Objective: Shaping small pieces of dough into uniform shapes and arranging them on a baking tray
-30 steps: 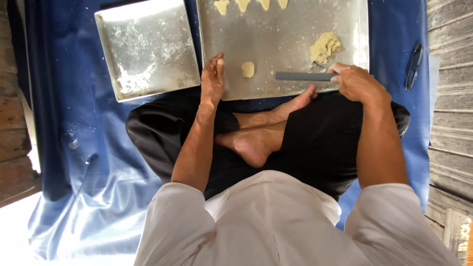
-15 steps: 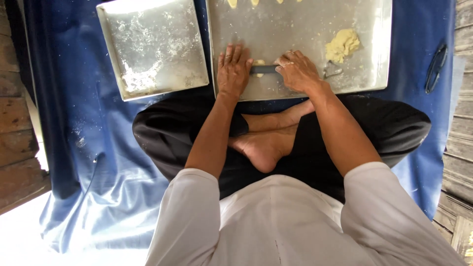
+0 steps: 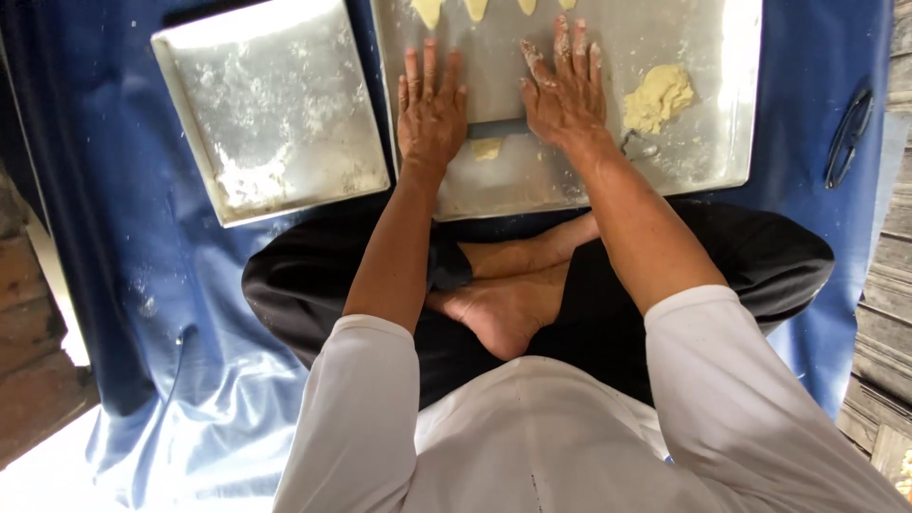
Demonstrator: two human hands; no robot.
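My left hand and my right hand lie flat, fingers stretched out, on a grey rod that spans the gap between them. The rod lies across a large metal tray in front of my crossed legs. A small flattened piece of pale yellow dough shows just below the rod, between my wrists. A bigger dough lump sits on the tray to the right of my right hand. Several shaped dough pieces line the tray's far edge.
A second metal tray, dusted with flour, lies to the left on the blue sheet. A small metal tool rests near the dough lump. A dark scissor-like object lies at the right, beside wooden planks.
My right hand brought the rod from the tray's right side to the middle over the small dough piece. Both hands now lie flat on the rod, farther up the tray.
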